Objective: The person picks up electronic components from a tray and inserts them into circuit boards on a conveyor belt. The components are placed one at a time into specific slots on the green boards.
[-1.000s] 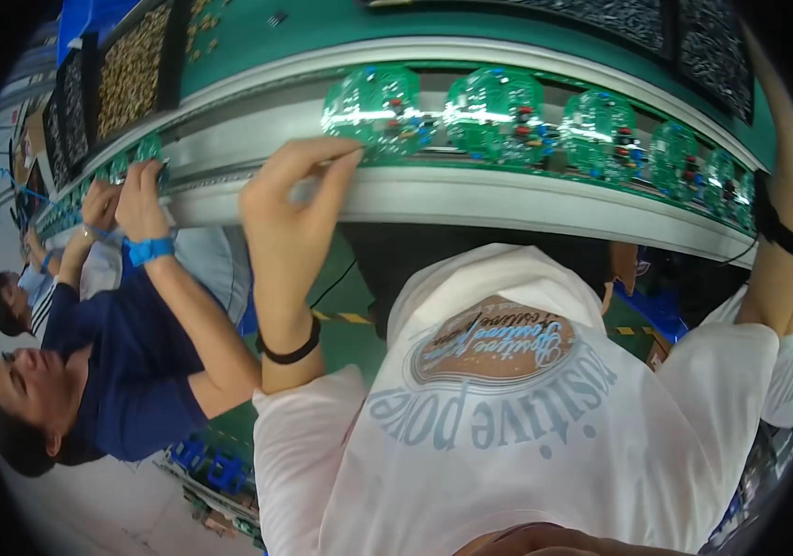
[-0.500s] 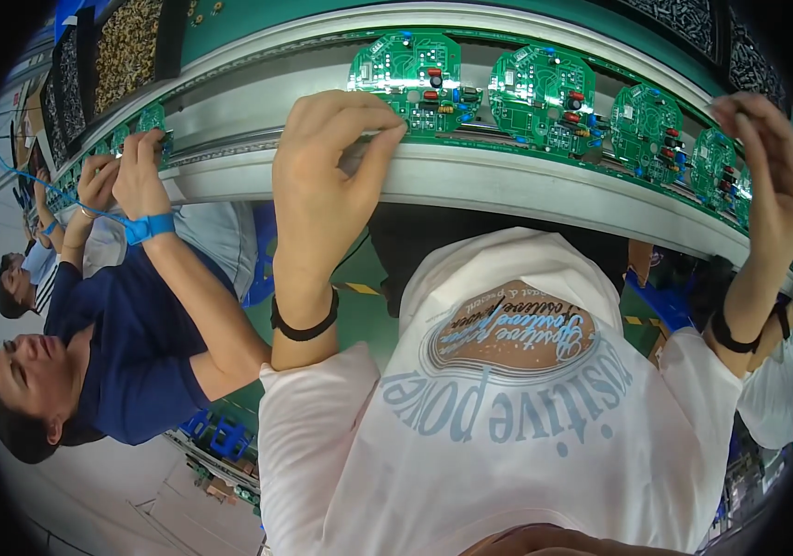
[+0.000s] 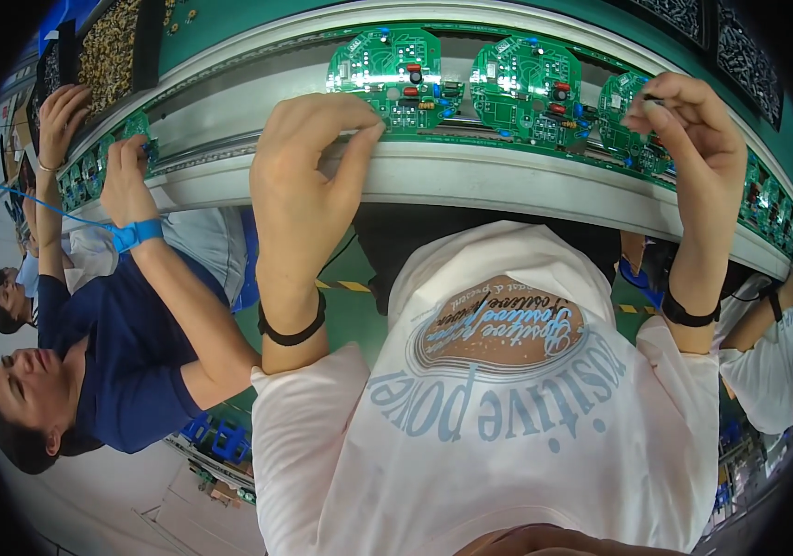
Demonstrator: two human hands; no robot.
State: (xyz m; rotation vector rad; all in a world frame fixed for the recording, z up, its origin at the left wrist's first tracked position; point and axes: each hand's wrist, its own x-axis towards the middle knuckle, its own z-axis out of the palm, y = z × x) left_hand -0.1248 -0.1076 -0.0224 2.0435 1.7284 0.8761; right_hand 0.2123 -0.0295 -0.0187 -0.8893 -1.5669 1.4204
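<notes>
My left hand [image 3: 313,176] is at the conveyor rail, its thumb and forefinger pinched together by the lower left corner of a green circuit board [image 3: 368,79]. Whatever the pinch holds, if anything, is hidden. Over another circuit board [image 3: 614,107] to the right hovers my right hand [image 3: 697,139], with a small dark component [image 3: 653,99] between thumb and fingertips. Between the two hands lies a third circuit board [image 3: 517,88]. Red, blue and black components are mounted on these boards. Black bands circle both my wrists.
A metal conveyor rail [image 3: 470,176] carries the row of boards. Beyond it are bins of brass-coloured parts [image 3: 107,51] and grey parts [image 3: 748,65]. At left, a co-worker in dark blue [image 3: 137,371] works with a blue wrist strap [image 3: 137,233]; another person's arm [image 3: 758,324] shows at right.
My right hand has moved left from the far right to above a board, carrying the small component. The boards have shifted slightly left. The co-worker's one hand has risen toward the brass-coloured parts.
</notes>
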